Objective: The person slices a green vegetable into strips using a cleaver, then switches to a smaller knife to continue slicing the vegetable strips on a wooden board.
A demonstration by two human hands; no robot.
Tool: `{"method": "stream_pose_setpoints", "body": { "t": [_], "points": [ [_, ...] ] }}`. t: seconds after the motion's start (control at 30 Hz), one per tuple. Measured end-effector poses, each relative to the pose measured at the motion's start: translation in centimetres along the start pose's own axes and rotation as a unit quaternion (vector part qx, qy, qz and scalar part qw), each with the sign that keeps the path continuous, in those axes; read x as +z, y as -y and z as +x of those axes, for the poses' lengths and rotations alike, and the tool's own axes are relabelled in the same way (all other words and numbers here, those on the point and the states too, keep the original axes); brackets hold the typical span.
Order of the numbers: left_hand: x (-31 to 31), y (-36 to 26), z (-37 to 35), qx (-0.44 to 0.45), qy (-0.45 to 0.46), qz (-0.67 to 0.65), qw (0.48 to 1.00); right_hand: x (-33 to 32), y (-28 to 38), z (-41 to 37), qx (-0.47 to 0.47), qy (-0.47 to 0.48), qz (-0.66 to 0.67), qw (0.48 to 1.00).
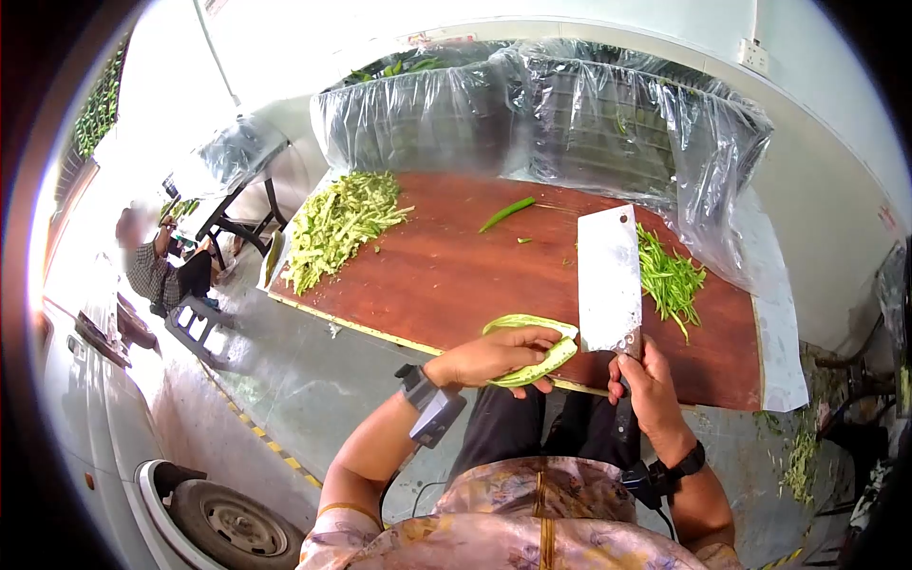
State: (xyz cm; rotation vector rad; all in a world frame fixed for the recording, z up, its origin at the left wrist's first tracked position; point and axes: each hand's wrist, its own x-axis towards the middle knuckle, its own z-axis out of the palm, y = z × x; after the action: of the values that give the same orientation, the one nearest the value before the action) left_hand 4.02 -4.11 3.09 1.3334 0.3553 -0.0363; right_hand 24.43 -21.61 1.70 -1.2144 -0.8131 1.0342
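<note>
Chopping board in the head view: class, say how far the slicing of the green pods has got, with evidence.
Done: a big pile of sliced greens lies at the left end of the board, with thinner shreds right of the blade. In hand: the left hand grips flat pods at the near edge; the right hand holds the cleaver. Left: one whole pod further back.

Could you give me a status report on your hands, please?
Left hand holds pods at board edge. Right hand holds cleaver beside them. Stray pod mid-board.
</note>
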Motion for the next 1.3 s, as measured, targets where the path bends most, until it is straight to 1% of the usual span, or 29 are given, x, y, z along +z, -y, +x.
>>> {"method": "stream_pose_setpoints", "body": {
  "t": [0.03,0.07,0.1,0.17,0.2,0.27,0.3,0.37,0.4,0.43,0.47,0.5,0.57,0.7,0.77,0.8,0.87,0.9,0.97,1.1,1.17,1.2,1.27,1.3],
  "points": [
    [0.3,-0.6,0.3,-0.009,0.000,0.030,1.000,-0.2,-0.2,0.0,-0.001,-0.003,0.000,1.000],
    [0.6,-0.9,0.6,-0.018,0.000,0.060,0.998,-0.4,-0.7,0.0,-0.024,-0.001,-0.030,0.999],
    [0.6,-1.0,1.0,-0.019,0.003,0.062,0.998,-0.6,-1.1,0.1,-0.047,0.001,-0.061,0.997],
    [0.7,-0.9,1.7,-0.028,0.002,0.122,0.992,-0.6,-1.5,0.1,-0.055,-0.006,-0.062,0.997],
    [0.8,-1.0,1.9,-0.030,0.005,0.123,0.992,-0.5,-1.6,0.1,-0.063,-0.010,-0.064,0.996],
    [1.1,-1.0,2.2,-0.047,-0.035,0.202,0.978,-0.5,-2.2,0.1,-0.066,-0.023,-0.066,0.995],
    [1.1,-0.8,2.3,-0.048,-0.032,0.203,0.978,-0.6,-2.5,0.1,-0.069,-0.025,-0.083,0.994],
    [0.9,-0.3,2.2,0.010,-0.066,0.300,0.951,-0.4,-2.6,-0.1,-0.062,-0.039,-0.108,0.991],
    [0.9,-0.1,1.9,0.009,-0.065,0.300,0.952,-0.4,-2.8,-0.1,-0.061,-0.040,-0.108,0.991],
    [1.1,0.1,1.4,0.095,-0.117,0.418,0.896,-0.4,-3.0,-0.1,-0.064,-0.045,-0.112,0.991],
    [1.4,0.2,0.9,0.179,-0.165,0.525,0.815,-0.4,-3.2,-0.1,-0.067,-0.050,-0.116,0.990],
    [2.0,0.0,0.5,0.178,-0.164,0.525,0.816,-0.5,-3.4,0.0,-0.066,-0.050,-0.115,0.990],
    [3.3,-0.4,-0.4,0.157,-0.235,0.568,0.773,-0.5,-3.7,0.1,-0.098,-0.055,-0.138,0.984],
    [3.4,0.8,-0.7,0.174,-0.232,0.583,0.759,-0.5,-3.7,0.0,-0.067,-0.047,-0.099,0.992],
    [2.8,1.6,-0.5,0.203,-0.231,0.596,0.742,-1.0,-4.5,0.2,-0.098,-0.052,-0.130,0.985],
    [2.5,1.8,-0.2,0.203,-0.232,0.595,0.742,-1.0,-4.4,0.2,-0.098,-0.051,-0.131,0.985],
    [1.5,1.9,0.6,0.294,-0.235,0.602,0.704,-1.1,-3.9,0.1,-0.105,-0.054,-0.163,0.980],
    [1.1,2.0,0.8,0.294,-0.236,0.601,0.705,-1.2,-3.4,0.0,-0.105,-0.053,-0.164,0.979],
    [0.5,2.2,1.2,0.286,-0.214,0.580,0.732,-1.2,-2.1,-0.2,-0.102,-0.082,-0.213,0.968],
    [0.3,2.2,1.5,0.314,-0.209,0.572,0.728,-1.9,-0.7,-0.2,-0.124,-0.061,-0.267,0.954],
    [1.1,1.7,1.0,0.300,-0.258,0.558,0.730,-2.5,-0.5,0.0,-0.171,-0.007,-0.293,0.941],
    [1.0,2.0,0.9,0.300,-0.259,0.556,0.730,-2.6,-0.5,0.1,-0.170,-0.006,-0.294,0.940],
    [0.9,2.7,0.5,0.303,-0.322,0.526,0.727,-2.7,-0.5,0.1,-0.159,-0.001,-0.282,0.946],
    [0.9,2.8,0.3,0.302,-0.323,0.526,0.727,-2.8,-0.6,0.1,-0.158,0.000,-0.282,0.946]
  ]
}}
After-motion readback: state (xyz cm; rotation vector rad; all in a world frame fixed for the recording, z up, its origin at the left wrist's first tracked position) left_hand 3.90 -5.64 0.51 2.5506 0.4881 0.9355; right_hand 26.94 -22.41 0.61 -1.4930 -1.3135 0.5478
